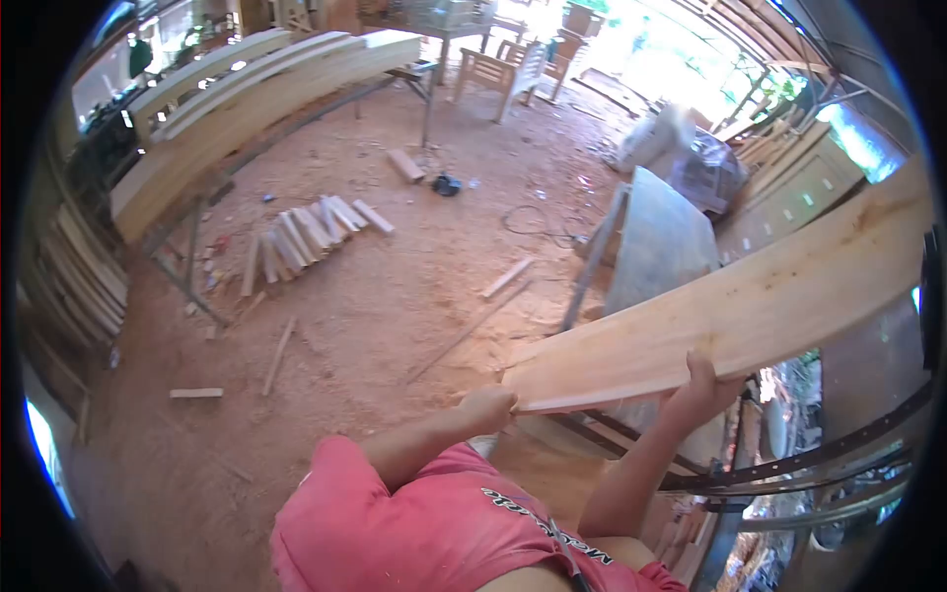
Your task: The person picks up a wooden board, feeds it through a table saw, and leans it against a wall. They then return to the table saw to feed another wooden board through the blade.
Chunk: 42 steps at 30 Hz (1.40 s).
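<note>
The floor [355,326] of this open-sided workshop is reddish and dusty, strewn with offcuts [196,393] and a row of short sticks [301,237] lying side by side. Long planks [286,104] rest on a metal stand [427,109] at the far left, with wooden chairs [508,77] behind, near the bright opening. On the right, a pale sack [651,138] sits beside a plastic-wrapped bundle [712,168]; their contents cannot be made out. Nearer, the board [750,306] slants up to the right, passing in front of a grey panel [666,232]; the left hand [488,407] grasps its near end, the right hand [702,393] its lower edge, thumb on the face.
</note>
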Tool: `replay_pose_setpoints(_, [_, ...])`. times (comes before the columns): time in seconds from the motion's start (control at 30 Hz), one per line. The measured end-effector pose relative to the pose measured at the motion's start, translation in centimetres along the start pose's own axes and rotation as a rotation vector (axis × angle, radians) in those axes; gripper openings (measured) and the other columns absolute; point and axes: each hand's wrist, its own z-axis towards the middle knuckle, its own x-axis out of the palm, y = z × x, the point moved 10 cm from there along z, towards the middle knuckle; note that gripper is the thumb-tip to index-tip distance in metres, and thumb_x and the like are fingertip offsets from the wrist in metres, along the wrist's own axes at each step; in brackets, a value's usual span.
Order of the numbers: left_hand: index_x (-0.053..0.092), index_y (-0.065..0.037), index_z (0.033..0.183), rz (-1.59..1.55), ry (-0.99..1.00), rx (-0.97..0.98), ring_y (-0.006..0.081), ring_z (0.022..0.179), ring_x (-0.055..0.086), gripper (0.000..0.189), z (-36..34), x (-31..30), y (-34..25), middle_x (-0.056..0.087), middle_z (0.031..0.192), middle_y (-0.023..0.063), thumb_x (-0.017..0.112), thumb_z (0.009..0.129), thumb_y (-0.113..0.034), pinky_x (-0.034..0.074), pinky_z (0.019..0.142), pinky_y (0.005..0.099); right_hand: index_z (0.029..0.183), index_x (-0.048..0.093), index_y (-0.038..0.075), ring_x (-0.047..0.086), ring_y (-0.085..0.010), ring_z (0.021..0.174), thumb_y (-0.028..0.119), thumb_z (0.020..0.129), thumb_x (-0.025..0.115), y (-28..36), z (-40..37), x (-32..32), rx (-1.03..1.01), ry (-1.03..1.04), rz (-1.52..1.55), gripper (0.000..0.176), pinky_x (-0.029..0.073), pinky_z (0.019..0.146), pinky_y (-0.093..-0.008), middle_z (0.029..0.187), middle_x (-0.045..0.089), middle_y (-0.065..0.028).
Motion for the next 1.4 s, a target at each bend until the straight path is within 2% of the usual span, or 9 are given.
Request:
replay_pose_setpoints(0.27, [0.073, -0.003, 0.100, 0.009, 0.396, -0.204, 0.0435, 0.092, 0.068, 0.025, -16.8, -9.4, 7.2, 0.071, 0.098, 0.0240, 0.065, 0.085, -0.021, 0.054, 0.082, 0.0496, 0.141, 0.039, -0.009, 0.058, -0.0346, 0.116, 0.000, 0.065, 0.057, 4.2, -10.4, 2.7, 0.124, 0.028, 0.235, 0.078, 0.053, 0.097, -0.0444, 0.128, 0.052, -0.0224])
replay_pose_setpoints(0.43, [0.069, -0.001, 0.114, 0.189, 0.148, -0.520, 0.0344, 0.107, 0.066, 0.049, -25.9, -17.3, 22.9, 0.067, 0.114, 0.0262, 0.056, 0.096, -0.045, 0.050, 0.091, 0.0434, 0.142, 0.037, -0.009, 0.058, -0.0348, 0.116, 0.004, 0.065, 0.058, 4.7, -13.2, 7.4, 0.135, 0.161, 0.294, 0.081, 0.053, 0.097, -0.0448, 0.128, 0.052, -0.0215])
replay_pose_setpoints(0.5, [0.066, 0.002, 0.118, -0.428, -0.347, -0.744, 0.0287, 0.108, 0.066, 0.065, -29.5, -18.4, 32.0, 0.067, 0.117, 0.0253, 0.045, 0.101, -0.057, 0.048, 0.096, 0.0379, 0.142, 0.038, -0.008, 0.058, -0.0350, 0.116, 0.006, 0.064, 0.057, 4.4, -15.5, 11.7, 0.171, 0.195, 0.395, 0.082, 0.054, 0.096, -0.0455, 0.129, 0.053, -0.0202])
replay_pose_setpoints(0.7, [0.044, -0.009, 0.145, -1.319, -0.881, -0.474, 0.0228, 0.109, 0.066, 0.077, -35.2, -22.0, 38.3, 0.064, 0.126, 0.0110, 0.040, 0.098, -0.070, 0.050, 0.095, 0.0387, 0.137, 0.046, -0.002, 0.057, -0.0320, 0.117, 0.015, 0.074, 0.064, -2.8, -24.8, 28.8, 0.376, 0.378, 0.759, 0.068, 0.052, 0.096, -0.0429, 0.127, 0.056, -0.0170])
replay_pose_setpoints(0.83, [0.051, -0.016, 0.137, -1.684, -1.256, -0.329, 0.0171, 0.081, 0.069, 0.068, -46.1, -22.4, 49.2, 0.067, 0.114, 0.0044, 0.038, 0.098, -0.070, 0.058, 0.056, 0.0315, 0.138, 0.047, 0.001, 0.058, -0.0298, 0.116, 0.024, 0.083, 0.066, -8.0, -34.7, 40.8, 0.785, 0.685, 1.030, 0.062, 0.052, 0.093, -0.0422, 0.127, 0.057, -0.0127])
replay_pose_setpoints(0.9, [0.054, -0.016, 0.134, -1.831, -0.917, 0.433, 0.0180, 0.078, 0.070, 0.067, -52.0, -25.6, 51.4, 0.068, 0.112, 0.0049, 0.035, 0.099, -0.070, 0.057, 0.050, 0.0311, 0.138, 0.048, 0.003, 0.059, -0.0270, 0.116, 0.027, 0.086, 0.066, -11.5, -42.1, 44.9, 1.006, 0.731, 0.846, 0.060, 0.050, 0.096, -0.0432, 0.126, 0.059, -0.0094])
replay_pose_setpoints(1.03, [0.051, -0.009, 0.141, -1.683, -1.395, -0.437, 0.0230, 0.112, 0.065, 0.065, -64.3, -27.7, 51.2, 0.065, 0.126, 0.0104, 0.032, 0.103, -0.059, 0.057, 0.090, 0.0407, 0.139, 0.049, 0.006, 0.058, -0.0279, 0.121, 0.020, 0.089, 0.063, -12.6, -55.8, 49.0, 1.269, 1.164, 0.715, 0.053, 0.047, 0.103, -0.0447, 0.129, 0.060, -0.0105])
replay_pose_setpoints(1.2, [0.052, -0.002, 0.138, -1.377, -1.498, -0.697, 0.0257, 0.119, 0.061, 0.059, -74.4, -22.6, 55.0, 0.062, 0.132, 0.0138, 0.032, 0.106, -0.047, 0.049, 0.103, 0.0411, 0.139, 0.047, -0.001, 0.054, -0.0318, 0.128, 0.015, 0.088, 0.064, -15.7, -66.7, 49.4, 1.905, 1.263, 0.427, 0.056, 0.042, 0.109, -0.0497, 0.137, 0.057, -0.0162])
replay_pose_setpoints(1.4, [0.048, -0.001, 0.142, -1.404, -1.595, -0.772, 0.0278, 0.121, 0.060, 0.049, -72.6, -23.4, 59.4, 0.061, 0.133, 0.0142, 0.045, 0.102, -0.030, 0.048, 0.105, 0.0447, 0.141, 0.043, -0.005, 0.057, -0.0337, 0.125, 0.012, 0.087, 0.064, -24.8, -69.4, 62.4, 1.804, 1.368, 0.544, 0.060, 0.046, 0.106, -0.0524, 0.135, 0.058, -0.0181])
